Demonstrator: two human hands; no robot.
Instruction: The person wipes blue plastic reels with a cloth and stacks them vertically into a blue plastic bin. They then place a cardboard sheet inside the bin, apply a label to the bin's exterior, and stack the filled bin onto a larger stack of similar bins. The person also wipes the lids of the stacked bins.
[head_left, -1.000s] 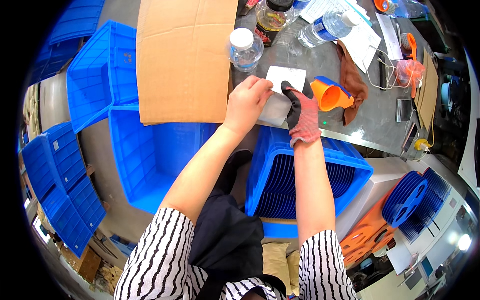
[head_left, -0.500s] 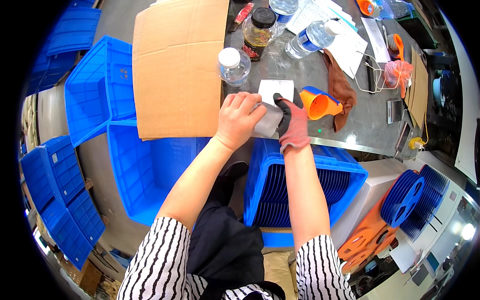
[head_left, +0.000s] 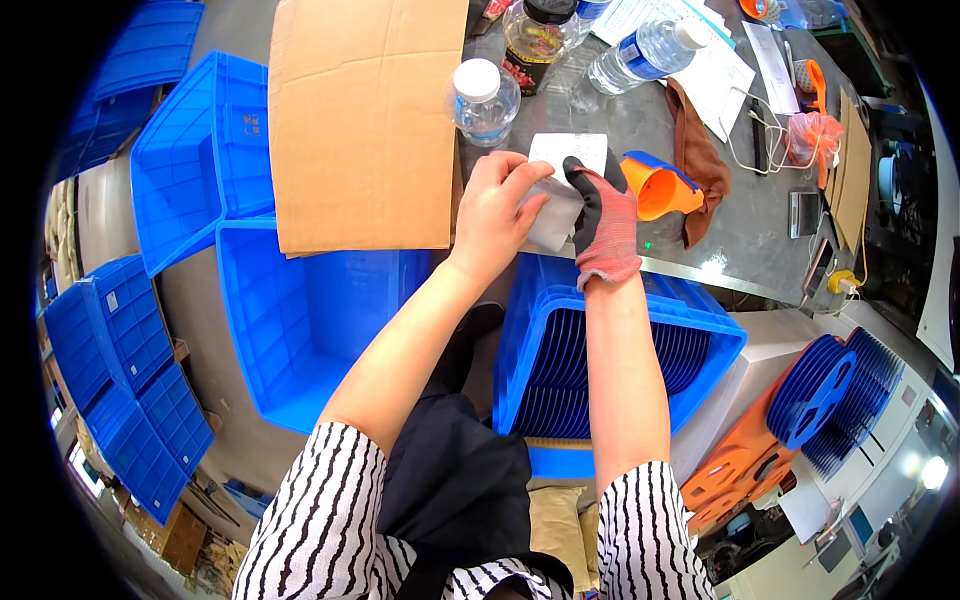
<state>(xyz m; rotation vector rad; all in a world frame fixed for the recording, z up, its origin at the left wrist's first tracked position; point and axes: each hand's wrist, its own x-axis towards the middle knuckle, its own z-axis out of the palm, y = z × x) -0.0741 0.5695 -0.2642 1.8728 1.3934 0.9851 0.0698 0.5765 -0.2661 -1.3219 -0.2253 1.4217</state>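
In the head view: gripping a white paper strip [head_left: 558,205] with the gloved right hand [head_left: 603,212], clamped on its right side, thumb on top. Running lengthwise from near the front edge of the surface [head_left: 735,235] away from the body, slightly slanted, just left of the glove. At the strip's left edge with the bare left hand [head_left: 500,207], thumb and forefinger slightly parted; impossible to say whether pinching paper. Beside the glove, an orange holder [head_left: 655,190], then brown cloth [head_left: 705,160]. Beyond the left hand, in the way that side, a white-capped bottle [head_left: 485,115]; farther left, flat cardboard [head_left: 365,130].
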